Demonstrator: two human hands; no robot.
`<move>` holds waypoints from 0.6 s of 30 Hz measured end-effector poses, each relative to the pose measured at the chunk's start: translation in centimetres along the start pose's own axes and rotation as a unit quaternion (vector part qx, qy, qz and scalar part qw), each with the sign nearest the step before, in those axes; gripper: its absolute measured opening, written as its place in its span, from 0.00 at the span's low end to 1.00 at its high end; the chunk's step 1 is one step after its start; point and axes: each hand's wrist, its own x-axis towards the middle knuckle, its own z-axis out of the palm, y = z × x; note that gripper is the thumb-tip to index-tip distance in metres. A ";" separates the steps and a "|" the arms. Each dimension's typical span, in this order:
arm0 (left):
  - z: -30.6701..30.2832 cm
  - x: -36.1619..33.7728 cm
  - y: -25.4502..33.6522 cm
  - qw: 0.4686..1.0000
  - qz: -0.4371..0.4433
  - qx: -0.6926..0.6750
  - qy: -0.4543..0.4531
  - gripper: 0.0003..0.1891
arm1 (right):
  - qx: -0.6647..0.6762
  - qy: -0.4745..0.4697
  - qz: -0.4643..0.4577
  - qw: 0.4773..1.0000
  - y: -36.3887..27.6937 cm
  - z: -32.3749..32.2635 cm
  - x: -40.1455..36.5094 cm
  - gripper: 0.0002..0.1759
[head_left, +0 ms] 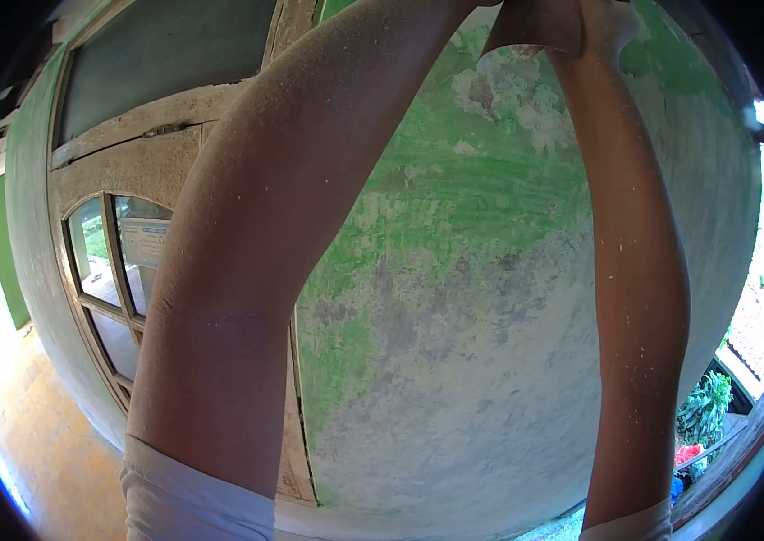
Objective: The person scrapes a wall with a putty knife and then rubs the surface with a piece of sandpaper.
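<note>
Both my arms reach up the wall, with the hands at the top edge of the view. A curled brown sheet (537, 25), like sandpaper, hangs between them, its lower edge bent away from the wall. My right hand (612, 29) is at the sheet's right side and appears to hold it, though its fingers are hidden. Only a sliver of my left hand (483, 3) shows near the sheet's upper left corner; its fingers are cut off by the frame. Behind them, the wall (481, 207) has worn green paint with grey-white patches. Pale flecks dot both forearms.
Left of the wall section stands a wooden door or window frame (120, 180) with glass panes and a paper notice (145, 242). A yellowish floor (39, 406) extends at the lower left. Outside at the right are a green plant (706, 406) and a red item (688, 453).
</note>
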 end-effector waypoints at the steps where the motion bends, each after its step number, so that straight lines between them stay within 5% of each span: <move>1: 0.1 -0.4 0.1 0.999 -0.033 0.021 0.029 0.20 | -0.001 -0.005 -0.049 0.999 2.1 -0.5 1.1 0.15; 3: 0.4 -1.0 -0.6 0.995 -0.066 0.041 0.058 0.20 | -0.003 -0.008 -0.097 0.995 2.6 -0.8 0.5 0.16; 5: 0.4 -2.0 -1.8 0.995 -0.039 -0.028 0.090 0.21 | -0.197 0.033 -0.086 0.976 1.2 0.0 -2.4 0.16; 8: 0.8 -1.2 -0.2 0.997 -0.047 -0.007 0.068 0.21 | -0.149 0.053 -0.011 0.987 0.3 0.1 -1.0 0.15; 12: 0.9 -1.4 1.0 0.993 -0.055 0.051 0.089 0.21 | -0.051 -0.026 -0.079 0.995 -0.1 0.4 -1.0 0.16; 14: -0.1 -3.3 -2.2 0.991 -0.080 0.021 0.101 0.21 | -0.218 0.082 0.108 0.966 0.3 1.4 -4.6 0.18; 18: 0.2 -4.8 -1.1 0.988 -0.109 0.021 0.109 0.26 | -0.195 0.043 0.132 0.971 1.8 0.9 -4.0 0.18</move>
